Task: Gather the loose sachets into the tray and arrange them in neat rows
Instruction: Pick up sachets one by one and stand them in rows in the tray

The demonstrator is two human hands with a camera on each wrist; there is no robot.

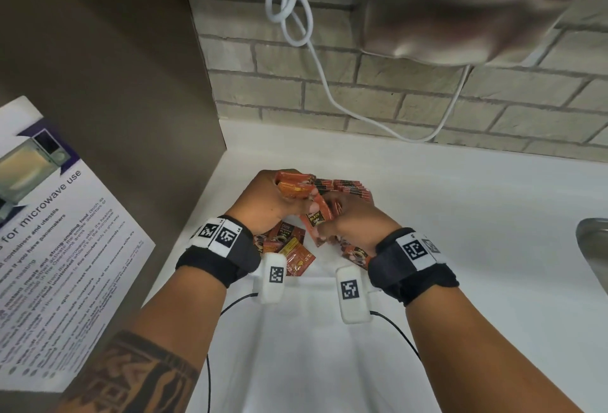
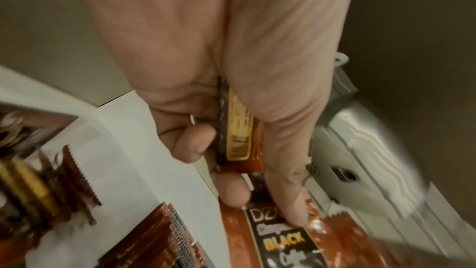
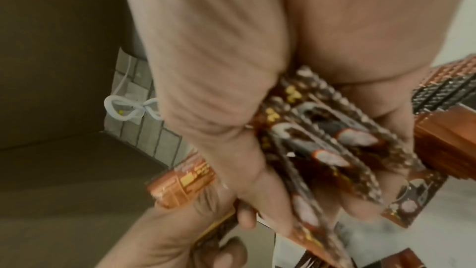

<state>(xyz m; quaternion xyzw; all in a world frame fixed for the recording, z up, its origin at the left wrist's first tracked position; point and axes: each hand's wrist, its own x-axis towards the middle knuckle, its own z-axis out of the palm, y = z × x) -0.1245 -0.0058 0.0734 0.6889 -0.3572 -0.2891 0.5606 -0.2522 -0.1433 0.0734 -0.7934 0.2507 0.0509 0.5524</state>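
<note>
Both hands hover over a white tray (image 1: 316,278) on the counter. My left hand (image 1: 289,195) grips a few orange coffee sachets (image 1: 293,187); in the left wrist view the thumb and fingers pinch the held sachets (image 2: 240,140). Close beside it, my right hand (image 1: 342,218) holds a fanned bundle of sachets (image 3: 327,146), one of which hangs down between the hands (image 1: 315,219). A row of standing sachets (image 1: 350,187) lines the tray's far end. Loose sachets (image 1: 291,250) lie jumbled in the tray under my left wrist.
A brown panel with a microwave notice (image 1: 59,215) closes off the left side. Behind stand a brick wall, a looped white cable (image 1: 296,18) and a steel hand dryer (image 1: 460,11). A metal sink edge (image 1: 592,248) shows at the right of the white counter.
</note>
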